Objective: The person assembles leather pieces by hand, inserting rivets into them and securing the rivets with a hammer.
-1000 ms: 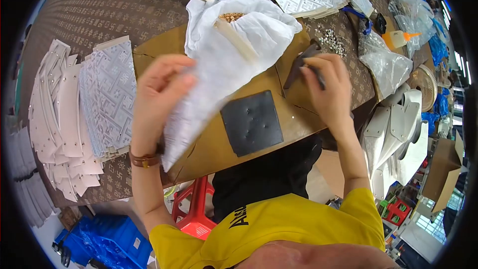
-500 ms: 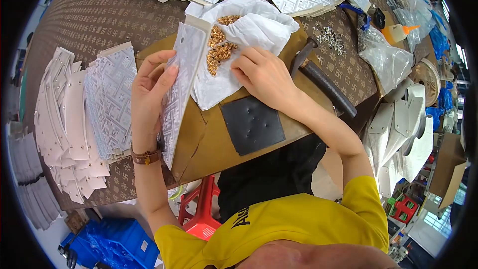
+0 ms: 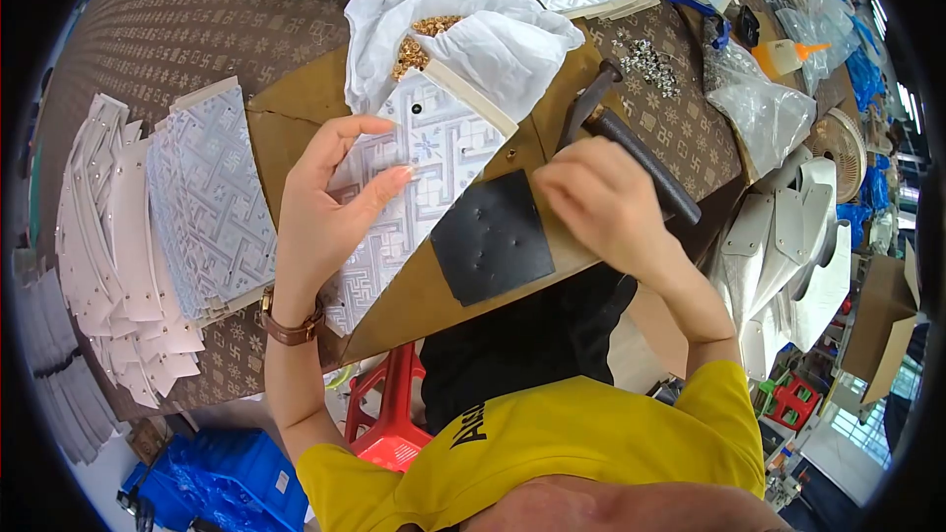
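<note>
Workshop, small-parts assembly type. Worktable (image 3: 266, 30) with brown patterned covering. Lattice-patterned panels (image 3: 212, 187), repeated in stacks. White studded strips (image 3: 123, 246), one heap. Hammer (image 3: 645, 163), dark-gripped, lying by a black pad (image 3: 493, 241) with dented surface. Brass-coloured fittings (image 3: 409, 57), loose, in white wrapping (image 3: 512, 49); silver-coloured fittings (image 3: 648, 67), scattered. Squeeze bottle (image 3: 778, 57), orange-tipped. Clear plastic bags (image 3: 764, 118). Blue crate (image 3: 227, 483) and red plastic stool (image 3: 394, 419), at floor level. Cardboard box (image 3: 885, 330), open, at the right.

The right hand (image 3: 603, 199) has moved from the white bag (image 3: 512, 51) toward the hammer (image 3: 647, 166).
</note>
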### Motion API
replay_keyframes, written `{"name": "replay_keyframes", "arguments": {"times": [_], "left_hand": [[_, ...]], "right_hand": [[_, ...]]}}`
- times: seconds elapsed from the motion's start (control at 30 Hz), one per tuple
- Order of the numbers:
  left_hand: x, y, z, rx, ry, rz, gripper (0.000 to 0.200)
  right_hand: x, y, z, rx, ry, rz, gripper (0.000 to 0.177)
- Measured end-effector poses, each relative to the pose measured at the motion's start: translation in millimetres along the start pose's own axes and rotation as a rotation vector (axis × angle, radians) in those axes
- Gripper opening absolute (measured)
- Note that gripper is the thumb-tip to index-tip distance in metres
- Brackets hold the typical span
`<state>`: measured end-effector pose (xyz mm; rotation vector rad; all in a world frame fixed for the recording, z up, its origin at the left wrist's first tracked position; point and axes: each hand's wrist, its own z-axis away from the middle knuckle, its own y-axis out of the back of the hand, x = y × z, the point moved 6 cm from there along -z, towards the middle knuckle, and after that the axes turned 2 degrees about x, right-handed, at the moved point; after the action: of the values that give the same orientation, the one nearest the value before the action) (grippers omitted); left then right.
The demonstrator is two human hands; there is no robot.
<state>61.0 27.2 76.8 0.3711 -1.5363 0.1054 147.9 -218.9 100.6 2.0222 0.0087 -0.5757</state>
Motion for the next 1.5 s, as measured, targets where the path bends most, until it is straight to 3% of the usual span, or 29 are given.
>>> {"name": "replay_keyframes", "arguments": {"times": [0.13, 0.37, 0.53, 0.63, 0.8, 0.87, 0.93, 0.97, 1.03, 1.13, 1.23, 1.5], "left_hand": [[-1, -1, -1, -0.01, 0.013, -0.004, 0.038], [-4, 2, -1, 0.008, 0.08, -0.01, 0.037], [-1, 2, 0, 0.02, 0.063, -0.036, 0.038], [-3, -2, 0, -0.002, 0.053, -0.052, 0.037], [-3, -8, 3, -0.047, 0.035, -0.118, 0.037], [-4, -11, 4, -0.065, 0.041, -0.134, 0.037], [2, -18, 5, -0.129, -0.097, -0.283, 0.038], [7, -22, 6, -0.158, -0.17, -0.357, 0.038], [6, -25, 9, -0.188, -0.117, -0.359, 0.039], [0, -26, 12, -0.24, 0.002, -0.369, 0.039], [-2, -26, 11, -0.227, -0.091, -0.337, 0.037], [-5, -26, 11, -0.267, -0.002, -0.376, 0.037]], "right_hand": [[24, 9, -3, 0.099, -0.155, 0.087, 0.018], [19, -26, -13, 0.053, -0.074, 0.189, 0.02], [2, -17, -8, 0.016, -0.052, 0.063, 0.024], [-19, -28, 4, -0.082, 0.09, 0.036, 0.026], [-21, -20, 12, -0.02, 0.089, 0.046, 0.028], [-8, 16, 7, 0.143, 0.007, 0.098, 0.03], [28, 43, 7, 0.259, -0.123, 0.297, 0.032], [53, 55, 8, 0.252, -0.238, 0.336, 0.025], [112, 67, 23, 0.268, -0.541, 0.23, 0.018], [168, 64, 50, 0.2, -0.622, 0.304, 0.017], [172, 60, 51, 0.209, -0.609, 0.282, 0.016], [180, 58, 52, 0.233, -0.665, 0.283, 0.012]]}}
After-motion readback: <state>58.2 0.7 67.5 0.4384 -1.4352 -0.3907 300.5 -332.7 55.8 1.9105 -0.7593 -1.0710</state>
